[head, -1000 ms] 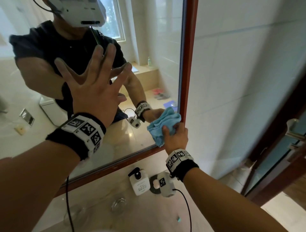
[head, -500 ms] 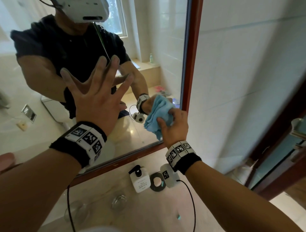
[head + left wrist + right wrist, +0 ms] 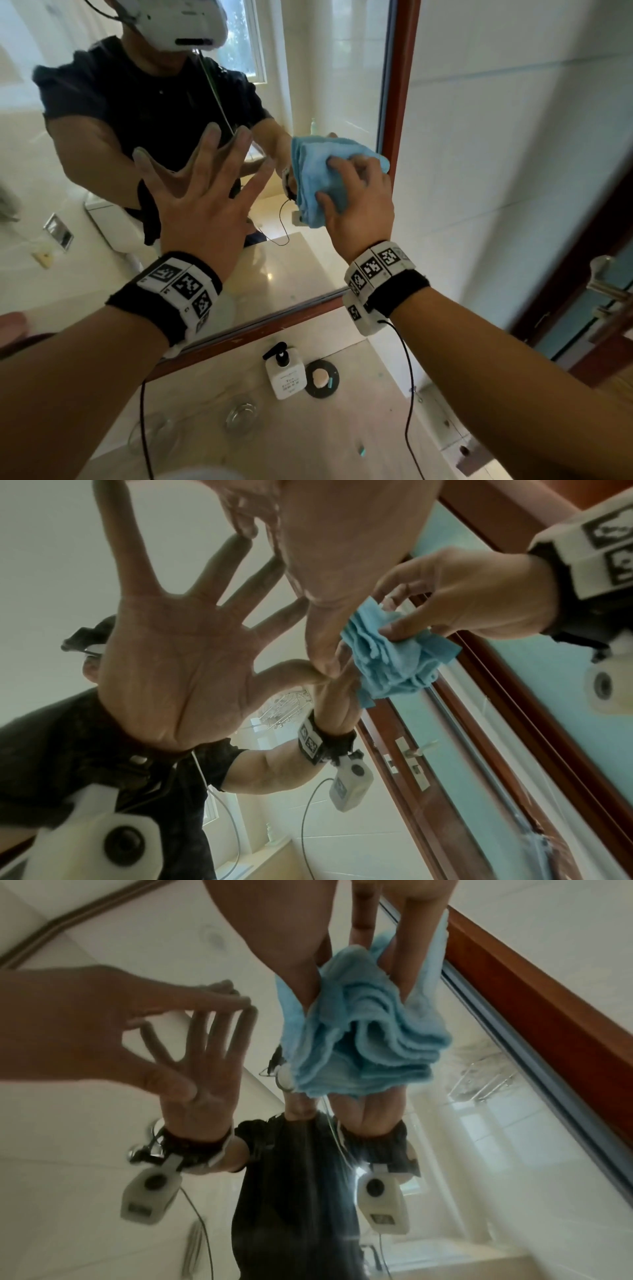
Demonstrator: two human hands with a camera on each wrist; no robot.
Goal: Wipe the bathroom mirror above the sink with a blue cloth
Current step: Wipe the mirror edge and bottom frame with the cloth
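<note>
R hand grips the bunched light-blue terry cloth, fingers curled into its folds, pressing it vs the glass of the wood-framed wall mirror, near the frame's R edge. L hand has fingers spread straight, tips on the glass, left of the cloth. Below, on the beige stone counter: white pump bottle beside a dark round dish.
</note>
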